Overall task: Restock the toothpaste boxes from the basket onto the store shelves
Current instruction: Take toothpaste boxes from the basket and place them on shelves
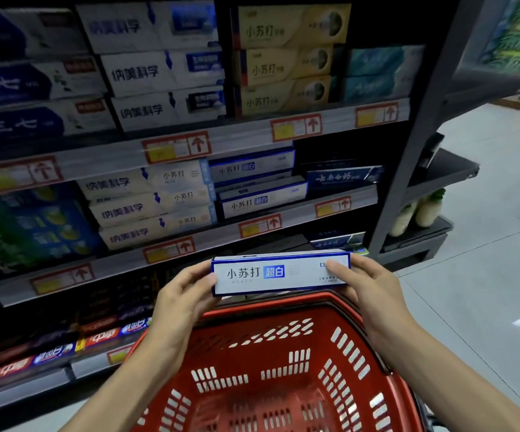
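I hold a white toothpaste box with blue edges [279,273] level above the red basket [349,344]. My left hand [183,296] grips its left end and my right hand [367,285] grips its right end, thumb on the front face. The basket below shows only its bare slotted floor and walls. On the middle shelf, straight ahead, two matching white-and-blue boxes [261,198] lie stacked, with dark open space to their right beside a dark blue box [342,177].
Shelves [252,135] full of toothpaste boxes rise ahead and to the left, with red-framed price tags along their edges. A grey upright post [414,145] ends the shelving on the right; beyond it are bottles on a low rack and open grey floor.
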`<state>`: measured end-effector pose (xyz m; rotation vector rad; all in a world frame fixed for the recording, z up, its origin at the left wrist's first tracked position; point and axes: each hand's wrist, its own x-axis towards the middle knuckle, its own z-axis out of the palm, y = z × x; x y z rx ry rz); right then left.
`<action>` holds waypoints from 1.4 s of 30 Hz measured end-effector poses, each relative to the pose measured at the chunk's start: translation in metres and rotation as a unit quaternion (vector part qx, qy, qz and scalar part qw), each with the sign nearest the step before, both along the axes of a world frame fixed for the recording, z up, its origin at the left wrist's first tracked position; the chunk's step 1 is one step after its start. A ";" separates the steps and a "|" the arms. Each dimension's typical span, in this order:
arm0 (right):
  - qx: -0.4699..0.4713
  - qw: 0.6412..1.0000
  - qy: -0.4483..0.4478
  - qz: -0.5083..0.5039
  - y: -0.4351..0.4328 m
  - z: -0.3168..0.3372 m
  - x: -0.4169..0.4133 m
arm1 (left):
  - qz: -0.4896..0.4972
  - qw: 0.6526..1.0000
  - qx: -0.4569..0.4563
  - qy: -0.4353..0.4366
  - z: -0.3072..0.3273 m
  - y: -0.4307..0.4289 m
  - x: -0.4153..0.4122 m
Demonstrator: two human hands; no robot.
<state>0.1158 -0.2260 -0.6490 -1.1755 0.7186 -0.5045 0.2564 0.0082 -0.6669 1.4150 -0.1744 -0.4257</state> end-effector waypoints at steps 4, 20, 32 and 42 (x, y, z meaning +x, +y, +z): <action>-0.042 0.998 -0.025 -0.027 -0.006 0.004 0.003 | 0.025 0.997 0.045 -0.053 0.005 -0.013 0.002; -0.074 0.995 -0.059 -0.026 -0.023 0.021 0.039 | 0.097 0.992 0.039 -0.065 0.024 -0.029 0.031; -0.110 0.992 -0.067 -0.008 -0.044 0.023 0.059 | 0.093 0.994 0.011 -0.064 0.030 -0.042 0.044; -0.138 0.988 -0.053 -0.033 -0.064 0.012 0.074 | 0.097 0.989 0.068 -0.089 0.025 -0.063 0.042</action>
